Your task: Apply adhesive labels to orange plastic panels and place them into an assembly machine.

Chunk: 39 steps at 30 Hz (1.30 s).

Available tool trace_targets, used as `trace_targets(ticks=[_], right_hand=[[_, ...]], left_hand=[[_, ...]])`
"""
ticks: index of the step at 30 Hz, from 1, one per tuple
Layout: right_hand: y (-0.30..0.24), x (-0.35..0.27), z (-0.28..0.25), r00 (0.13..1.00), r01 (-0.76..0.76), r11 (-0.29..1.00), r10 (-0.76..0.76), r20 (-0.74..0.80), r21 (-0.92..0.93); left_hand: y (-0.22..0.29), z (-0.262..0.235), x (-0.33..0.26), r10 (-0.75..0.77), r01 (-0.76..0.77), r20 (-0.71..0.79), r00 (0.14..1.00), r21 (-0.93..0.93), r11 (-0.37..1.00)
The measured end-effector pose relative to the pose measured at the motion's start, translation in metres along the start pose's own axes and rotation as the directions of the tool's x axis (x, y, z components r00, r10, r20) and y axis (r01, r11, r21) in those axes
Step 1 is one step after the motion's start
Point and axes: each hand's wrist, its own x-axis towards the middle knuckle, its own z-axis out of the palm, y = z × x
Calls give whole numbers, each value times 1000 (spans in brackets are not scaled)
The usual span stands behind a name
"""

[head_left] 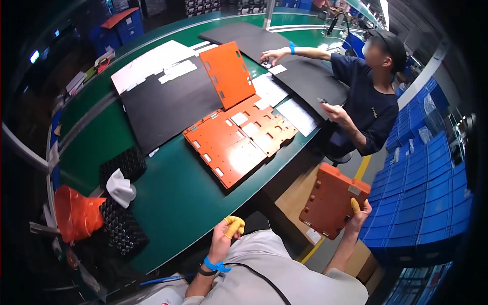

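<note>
Orange tray (333,203), clasped in right grip (361,209)

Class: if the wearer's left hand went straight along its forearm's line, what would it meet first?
The left hand would probably meet the green worktable at its near edge; depth is unclear, so it might instead reach the flat-lying orange panel.

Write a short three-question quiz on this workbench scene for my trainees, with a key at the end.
1. Which of the wearer's two hands holds an orange panel?
2. What colour are the finger covers on the wearer's left hand? A) blue B) yellow C) black
3. True or false: the co-worker in the dark shirt has a blue band on one wrist.

Key: 1. The right hand. 2. B. 3. True.
</note>
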Motion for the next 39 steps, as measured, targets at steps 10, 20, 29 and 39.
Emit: trace_targets(ticks=[10, 20, 29, 39], right_hand=[[-53, -11, 182, 805, -122, 799, -268, 530, 589], [-200, 55, 284, -98, 533, 677, -547, 831, 508], [-125, -14, 308, -575, 76, 990, -55, 816, 120], [-47, -19, 245, 333, -660, 751, 288, 898, 4]], left_hand=[[35, 46, -18, 504, -260, -123, 855, 740, 620], [133, 22, -111, 806, -195, -272, 526, 884, 426], [208, 34, -101, 315, -57, 41, 948, 998, 40], [197, 23, -19, 412, -26, -3, 911, 998, 66]])
